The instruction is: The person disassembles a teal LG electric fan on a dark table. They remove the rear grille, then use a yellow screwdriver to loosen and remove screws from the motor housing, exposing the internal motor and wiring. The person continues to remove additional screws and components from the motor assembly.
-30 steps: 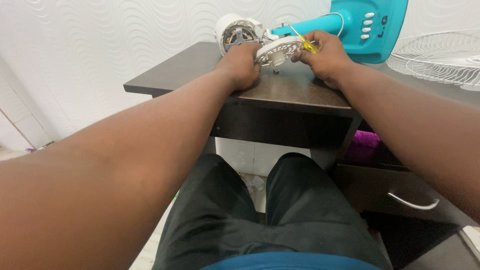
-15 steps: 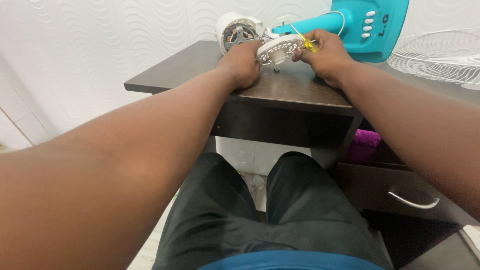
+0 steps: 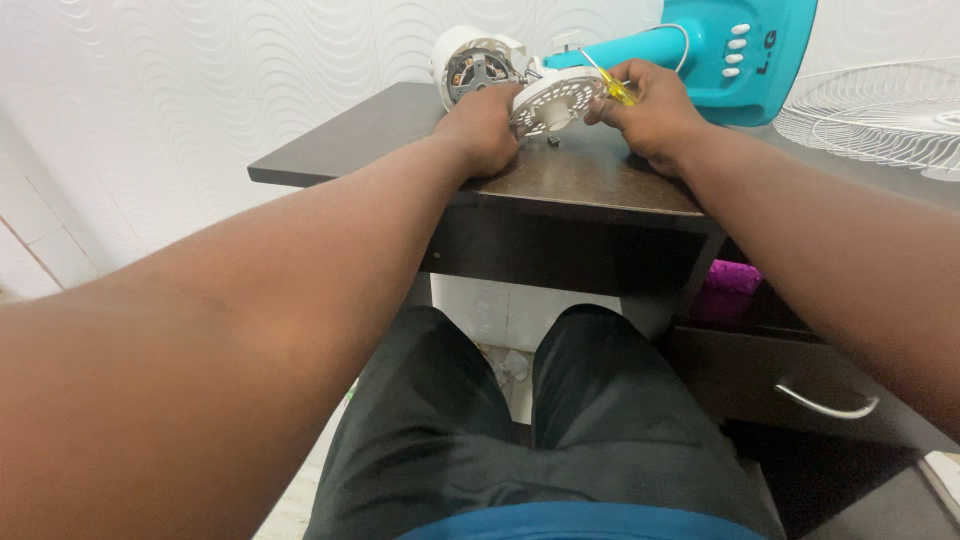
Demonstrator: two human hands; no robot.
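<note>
Little is changing since the earlier frame: both hands are staying put. Left hand [image 3: 482, 125] is gripping the white vented motor cover [image 3: 553, 102]; right hand [image 3: 650, 110] is closing around a yellow screwdriver [image 3: 610, 84]. Cover is already detached from the motor [image 3: 475, 68] above the dark desk [image 3: 580, 180]; refitting is remaining.

One head-worn camera looks down and forward over the person's lap, along both forearms, to the dark surface [image 3: 560, 180] close ahead.

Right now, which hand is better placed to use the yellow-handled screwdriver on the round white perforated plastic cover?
Right. The right hand already grips the yellow-handled screwdriver beside the round white perforated plastic cover; the left hand steadies that cover.
</note>
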